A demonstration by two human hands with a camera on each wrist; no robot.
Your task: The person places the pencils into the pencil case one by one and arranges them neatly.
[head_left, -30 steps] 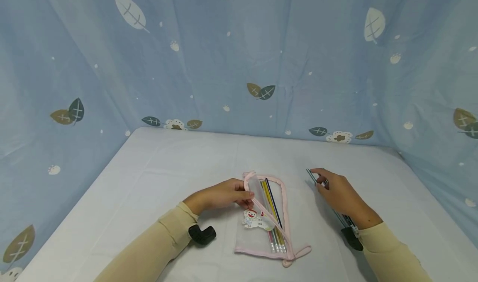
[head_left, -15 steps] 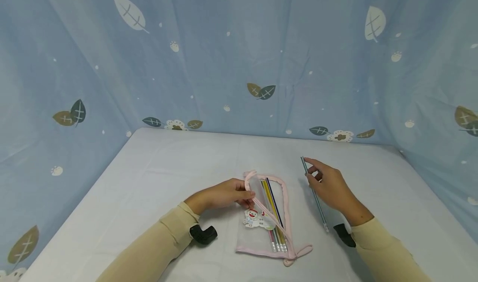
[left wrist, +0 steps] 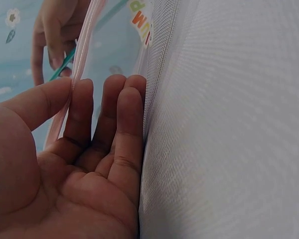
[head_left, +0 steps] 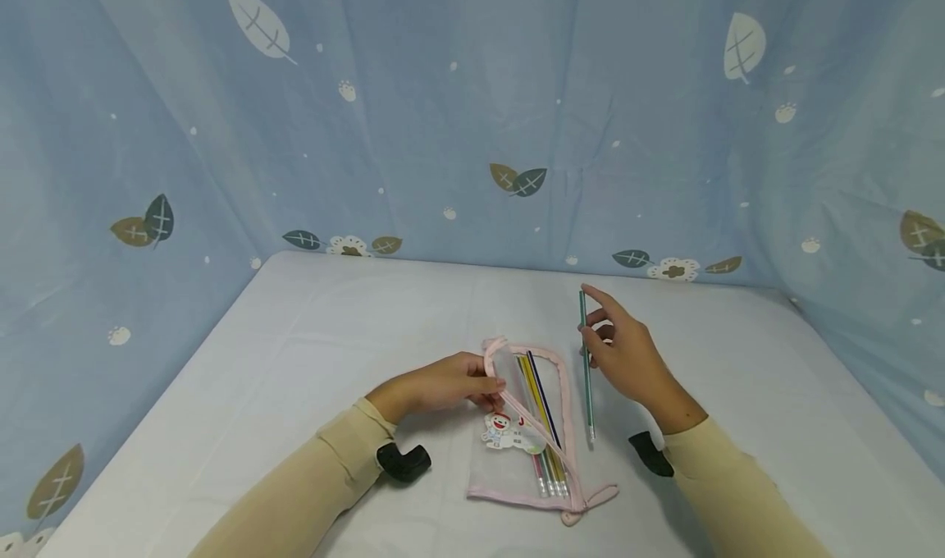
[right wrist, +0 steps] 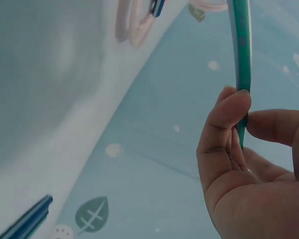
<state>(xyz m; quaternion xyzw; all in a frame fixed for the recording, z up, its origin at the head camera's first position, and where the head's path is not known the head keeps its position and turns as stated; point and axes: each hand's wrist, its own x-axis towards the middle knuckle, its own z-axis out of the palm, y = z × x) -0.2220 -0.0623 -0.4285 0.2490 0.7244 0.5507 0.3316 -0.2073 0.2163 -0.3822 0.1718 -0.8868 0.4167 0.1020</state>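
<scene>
Near the middle of the white table lies a see-through mesh pencil case (head_left: 498, 480) with pink edging and a cartoon label. Several pencils (head_left: 544, 402), yellow, dark blue and other colours, lie inside it, eraser ends toward me. My left hand (head_left: 454, 386) pinches the pink zipper edge (left wrist: 82, 52) between thumb and index finger, lifting that side open. To the right of the case, my right hand (head_left: 627, 353) holds a green pencil (head_left: 587, 386) between thumb and fingers, its silver eraser end pointing toward me. The index finger stretches along the pencil's far end.
A pink wrist loop (head_left: 601, 496) sticks out from the case's near right corner. Blue stick ends (right wrist: 27, 219) show at the lower left of the right wrist view. A blue patterned curtain (head_left: 413, 131) stands along the back and sides of the table (head_left: 354, 312).
My right hand has moved left and away from me with the green pencil, turning it from slanted to nearly in line with the case. The left hand keeps its hold on the zipper edge.
</scene>
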